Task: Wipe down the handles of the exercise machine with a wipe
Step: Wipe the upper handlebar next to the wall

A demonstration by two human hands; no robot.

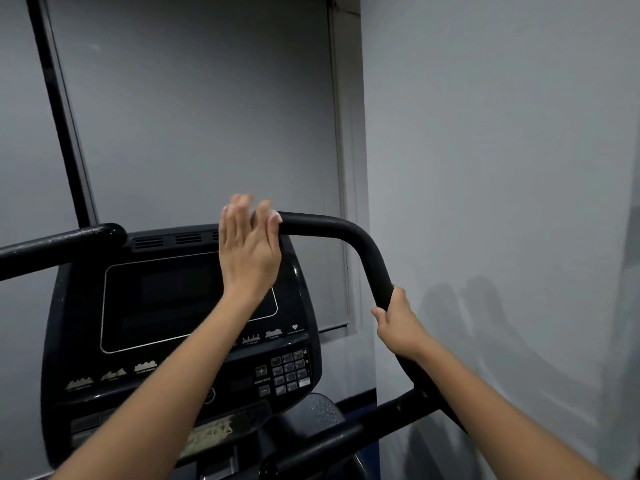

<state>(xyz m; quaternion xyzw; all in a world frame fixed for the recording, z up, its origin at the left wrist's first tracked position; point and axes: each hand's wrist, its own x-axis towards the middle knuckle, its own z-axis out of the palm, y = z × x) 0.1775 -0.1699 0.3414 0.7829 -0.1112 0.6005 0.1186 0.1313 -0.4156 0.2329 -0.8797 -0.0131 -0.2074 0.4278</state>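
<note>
Left hand (247,247): raised at inner end of right handle (349,237), fingers fairly straight, pressing white wipe (258,211) against bar tip; wipe mostly hidden behind fingers, blurred. Right hand (398,323): fingers curled round downward stretch of same handle, below its bend. Left handle (62,245): black bar, upper left, apart from both hands. Console (180,317): black, dark screen, keypad (289,370) lower right, between the two handles. Grey wall (502,168) at right; roller blind (194,116) behind machine.
</note>
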